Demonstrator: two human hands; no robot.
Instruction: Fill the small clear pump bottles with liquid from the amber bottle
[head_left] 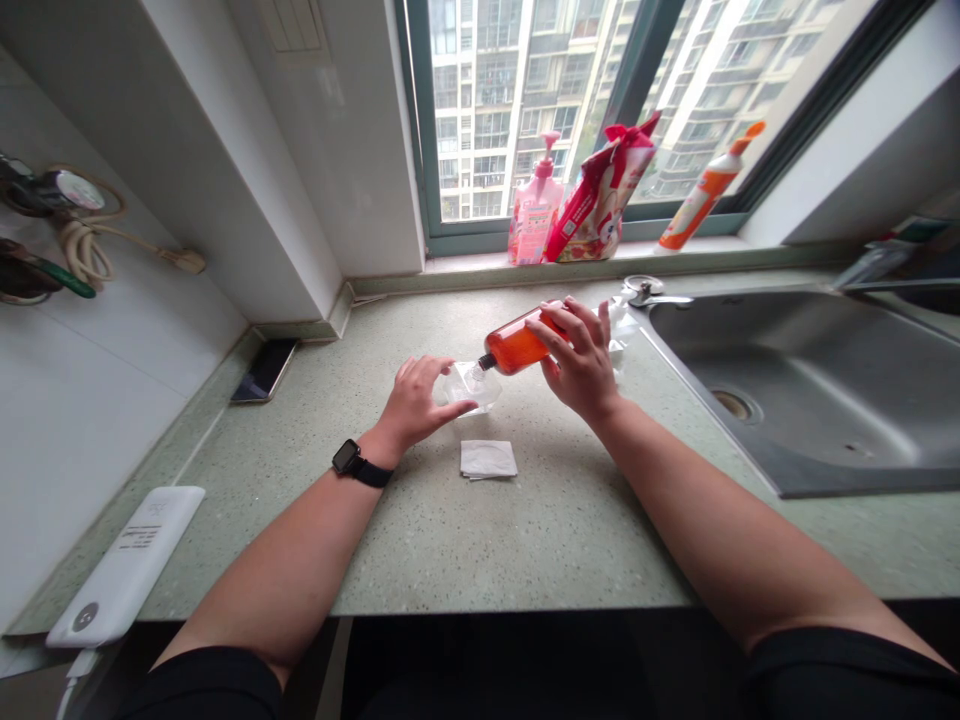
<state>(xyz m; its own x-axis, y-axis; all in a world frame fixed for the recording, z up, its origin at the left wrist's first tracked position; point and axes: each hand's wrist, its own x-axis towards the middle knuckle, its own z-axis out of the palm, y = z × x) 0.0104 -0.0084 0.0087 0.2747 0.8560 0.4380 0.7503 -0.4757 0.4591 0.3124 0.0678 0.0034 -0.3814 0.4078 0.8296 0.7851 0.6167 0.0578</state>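
Observation:
My right hand [579, 362] grips an orange bottle [516, 346] tipped on its side, its dark nozzle pointing left and down. The nozzle meets a small clear container [471, 385] on the speckled counter [525, 520]. My left hand [415, 400], a black watch on its wrist, closes its fingers around that clear container and steadies it. A folded white wipe [487, 459] lies flat just in front of both hands, touched by neither. Crumpled clear plastic [621, 322] sits behind my right hand.
A steel sink [825, 400] fills the right side. On the windowsill stand a pink pump bottle [534, 210], a red refill bag [600, 195] and an orange-and-white bottle [705, 190]. A phone [264, 370] lies at the back left, a white power bank [124, 565] near the front left edge.

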